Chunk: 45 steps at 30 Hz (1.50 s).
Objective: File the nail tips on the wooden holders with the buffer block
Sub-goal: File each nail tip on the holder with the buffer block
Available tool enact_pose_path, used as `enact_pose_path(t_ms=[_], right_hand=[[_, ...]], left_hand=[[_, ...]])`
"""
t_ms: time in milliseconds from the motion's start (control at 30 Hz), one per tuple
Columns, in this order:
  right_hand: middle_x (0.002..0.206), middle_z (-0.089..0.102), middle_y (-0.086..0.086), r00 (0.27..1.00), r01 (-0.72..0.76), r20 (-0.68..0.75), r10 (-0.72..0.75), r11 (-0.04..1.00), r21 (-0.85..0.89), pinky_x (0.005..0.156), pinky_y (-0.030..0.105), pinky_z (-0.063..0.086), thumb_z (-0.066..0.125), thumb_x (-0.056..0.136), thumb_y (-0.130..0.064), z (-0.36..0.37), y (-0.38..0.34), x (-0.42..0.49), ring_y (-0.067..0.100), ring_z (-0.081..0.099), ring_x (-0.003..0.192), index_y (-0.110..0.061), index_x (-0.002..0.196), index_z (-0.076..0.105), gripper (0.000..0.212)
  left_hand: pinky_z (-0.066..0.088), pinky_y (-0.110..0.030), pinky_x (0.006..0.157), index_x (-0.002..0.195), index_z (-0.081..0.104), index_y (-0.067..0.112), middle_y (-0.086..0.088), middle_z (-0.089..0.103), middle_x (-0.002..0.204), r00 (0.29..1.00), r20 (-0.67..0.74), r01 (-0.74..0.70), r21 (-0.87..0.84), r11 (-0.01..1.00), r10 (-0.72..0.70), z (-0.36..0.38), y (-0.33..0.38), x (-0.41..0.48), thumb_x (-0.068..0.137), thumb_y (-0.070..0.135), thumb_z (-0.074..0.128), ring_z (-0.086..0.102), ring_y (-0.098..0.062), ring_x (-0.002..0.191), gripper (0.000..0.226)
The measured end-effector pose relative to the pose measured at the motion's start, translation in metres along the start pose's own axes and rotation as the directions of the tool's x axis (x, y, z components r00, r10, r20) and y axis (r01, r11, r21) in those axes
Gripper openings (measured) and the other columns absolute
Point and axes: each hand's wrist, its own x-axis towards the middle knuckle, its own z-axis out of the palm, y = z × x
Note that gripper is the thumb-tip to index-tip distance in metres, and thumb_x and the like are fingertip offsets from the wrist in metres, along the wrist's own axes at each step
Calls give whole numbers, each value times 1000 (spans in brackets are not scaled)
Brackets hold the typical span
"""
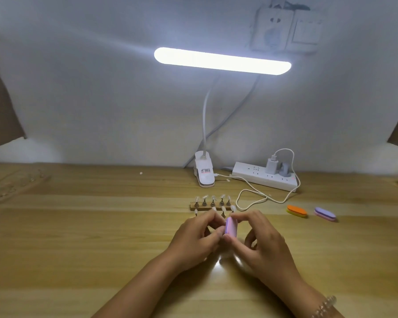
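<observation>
- desk: light wood, under everything.
- right hand: grip clamped on the buffer block, near desk centre.
- left hand: grip pinched against the block; contents hidden.
- wooden holder: just behind the hands, nail tips standing.

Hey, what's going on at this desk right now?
A person is filing nail tips under a desk lamp. The right hand pinches a pink-purple buffer block in front of the wooden holders. The left hand meets it with curled fingers; what it holds is hidden. An orange block and a purple block lie at right.
</observation>
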Motion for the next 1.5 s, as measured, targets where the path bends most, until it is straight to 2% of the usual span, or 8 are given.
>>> enact_pose_path(t_ms=[233,367,767,900,1033,1200,1333,1500], right_hand=[[106,53,-20,999,31,41,-28,998,-57,58,31,51,70,79,-46,0,-2,-4,8,58,60,-33,105,57,32],[101,54,-15,994,-93,-58,92,996,-16,62,35,50,78,79,-34,-2,4,4,9,57,59,-28,99,57,29],[102,49,-18,998,12,54,-8,998,-69,58,31,49,76,77,-40,0,-2,-3,2,51,63,-29,101,53,35],[100,51,-16,995,-89,-54,88,996,-12,62,37,51,78,78,-35,-2,3,3,7,58,64,-28,97,53,32],[101,50,-19,999,17,47,-17,1000,-7,58,33,51,76,77,-40,1,-4,-4,8,58,62,-31,100,53,34],[101,55,-18,986,-107,-127,112,993,43,61,36,51,81,78,-22,-4,6,3,12,59,63,-32,102,54,37],[102,55,-21,1000,11,25,-11,1000,-5,60,29,50,79,76,-35,1,-1,-3,3,57,63,-33,102,54,36],[98,54,-18,996,-51,-70,48,998,-43,58,33,50,75,77,-43,-2,3,2,7,57,58,-30,99,56,32]], left_hand=[[46,-28,63,92,67,29,17,67,84,1000,-13,-11,43,999,12,0,-2,1,88,30,58,60,-9,70,10],[46,-26,65,91,68,33,18,70,86,1000,-1,-26,55,998,26,1,-3,1,89,33,59,63,-6,75,9],[41,-22,63,91,71,34,17,70,85,999,-10,-34,45,998,34,0,-2,2,88,29,63,61,-6,72,10],[42,-23,63,93,73,31,17,72,86,999,-13,-34,56,998,35,0,-2,2,90,28,66,62,-4,75,8],[42,-19,61,91,71,30,16,70,83,1000,-24,-19,17,1000,19,0,-2,2,90,23,65,57,4,65,9],[46,-23,58,97,65,32,10,76,90,996,-69,54,-93,994,-60,1,0,1,93,17,67,62,-2,62,16],[46,-22,58,98,74,23,8,74,90,998,-54,9,-51,999,-11,-1,0,3,92,12,66,57,3,56,15],[44,-22,59,90,75,29,12,74,88,999,-34,0,0,1000,0,-1,-1,3,89,19,72,54,4,54,11]])
